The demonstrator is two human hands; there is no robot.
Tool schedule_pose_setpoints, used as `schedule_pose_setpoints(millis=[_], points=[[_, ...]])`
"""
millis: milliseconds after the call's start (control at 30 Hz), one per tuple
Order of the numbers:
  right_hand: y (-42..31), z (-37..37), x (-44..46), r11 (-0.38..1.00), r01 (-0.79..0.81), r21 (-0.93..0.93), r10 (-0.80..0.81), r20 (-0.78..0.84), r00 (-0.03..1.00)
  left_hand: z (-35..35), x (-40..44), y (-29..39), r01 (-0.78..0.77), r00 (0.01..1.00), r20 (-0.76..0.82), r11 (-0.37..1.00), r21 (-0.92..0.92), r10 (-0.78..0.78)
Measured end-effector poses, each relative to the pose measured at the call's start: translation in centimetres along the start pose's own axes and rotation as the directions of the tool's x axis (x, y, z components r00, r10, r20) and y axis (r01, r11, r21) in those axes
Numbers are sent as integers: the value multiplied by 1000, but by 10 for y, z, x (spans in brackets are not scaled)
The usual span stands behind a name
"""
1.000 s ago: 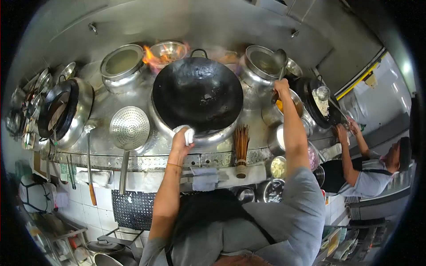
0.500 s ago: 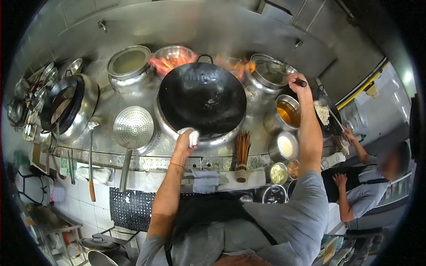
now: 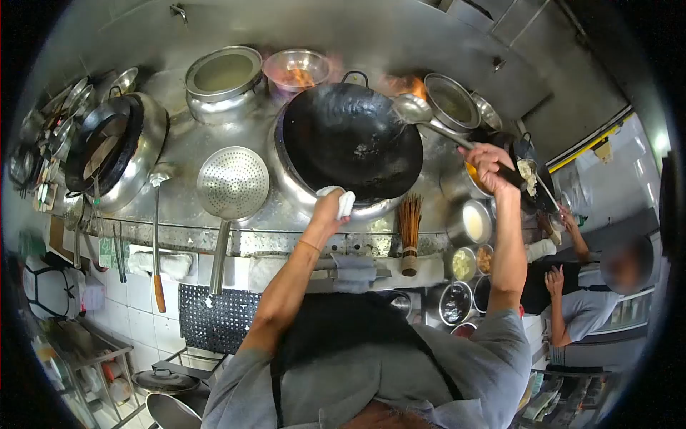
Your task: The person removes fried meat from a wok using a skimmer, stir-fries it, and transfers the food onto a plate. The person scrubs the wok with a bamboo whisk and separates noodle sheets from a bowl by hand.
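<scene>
A black wok (image 3: 350,143) sits tilted on its burner, flames showing behind it. My left hand (image 3: 327,211) is closed on a folded white cloth (image 3: 344,204) at the wok's near rim; whether a handle lies under it is hidden. In my right hand (image 3: 491,164) is the dark grip of a metal ladle (image 3: 412,109). The ladle's bowl hangs over the wok's right rim. Inside the wok the surface is dark and shiny, with a few pale specks. Just right of the wok's near edge lies a bamboo brush (image 3: 410,229).
A perforated strainer (image 3: 233,183) lies left of the wok, beside a wooden-handled ladle (image 3: 157,243). Lidless pots (image 3: 224,75) and a metal bowl (image 3: 299,68) stand behind. Ingredient tins (image 3: 471,223) are at right, where a co-worker (image 3: 593,286) works at another wok (image 3: 536,168).
My right hand has brought the ladle from over the right-hand pot leftward to the wok's right rim. Flames behind the wok are smaller. The left hand keeps its grip.
</scene>
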State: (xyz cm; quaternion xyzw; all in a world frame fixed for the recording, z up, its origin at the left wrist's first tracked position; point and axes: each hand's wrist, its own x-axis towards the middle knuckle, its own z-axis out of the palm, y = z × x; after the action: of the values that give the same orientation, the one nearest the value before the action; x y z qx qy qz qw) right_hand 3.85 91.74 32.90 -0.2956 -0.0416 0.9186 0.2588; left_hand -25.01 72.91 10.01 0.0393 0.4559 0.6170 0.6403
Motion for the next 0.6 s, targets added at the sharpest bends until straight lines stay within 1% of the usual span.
schedule_pose_setpoints(millis=[33,67,100,133,167,200,233,300,367,400,433,467,500,533,567,600], points=[[13,-6,2,999,27,-46,-28,-31,999,-2,2,0,8,1000,-3,1000,12,-8],[28,-7,3,984,53,-168,-72,-107,992,-5,6,-1,16,1000,-6,1000,22,-16],[40,-7,3,937,63,-345,-130,-175,976,-7,10,-1,16,1000,-8,999,30,-16],[44,-14,5,855,46,-516,-165,-186,969,-7,8,-1,8,1000,-7,1000,21,-8],[49,-23,7,746,20,-666,-198,-193,961,-8,4,-2,15,1000,0,1000,8,-15],[58,-22,7,558,39,-829,-272,-138,953,-5,-12,5,18,1000,6,1000,-3,-18],[62,-22,2,466,81,-881,-314,-79,946,-3,-25,12,16,1000,14,1000,-11,-16],[63,-16,-3,305,115,-946,-425,-27,905,-16,-49,15,69,995,-74,995,-67,-74],[40,-17,-3,22,108,-994,-497,83,864,-51,-75,12,90,992,-82,995,-34,-92],[25,-19,-3,-119,90,-989,-521,140,842,-75,-84,2,-8,991,-132,999,51,15],[6,-26,6,-184,68,-981,-592,166,789,-97,-95,-9,-100,978,-170,985,141,124],[-15,-33,19,-246,38,-968,-657,196,728,-109,-115,-14,-227,951,-173,959,171,256],[-35,-30,29,-357,-43,-933,-676,226,702,-123,-135,-16,-223,946,-193,955,197,261],[-55,-27,41,-456,-128,-881,-688,258,678,-137,-149,-24,-244,917,-271,949,198,292],[-87,-50,68,-522,-146,-840,-761,382,524,-148,-161,-32,-266,879,-351,943,200,322],[-99,-49,85,-598,-325,-732,-781,443,440,-151,-179,-30,-230,876,-373,944,238,307]])
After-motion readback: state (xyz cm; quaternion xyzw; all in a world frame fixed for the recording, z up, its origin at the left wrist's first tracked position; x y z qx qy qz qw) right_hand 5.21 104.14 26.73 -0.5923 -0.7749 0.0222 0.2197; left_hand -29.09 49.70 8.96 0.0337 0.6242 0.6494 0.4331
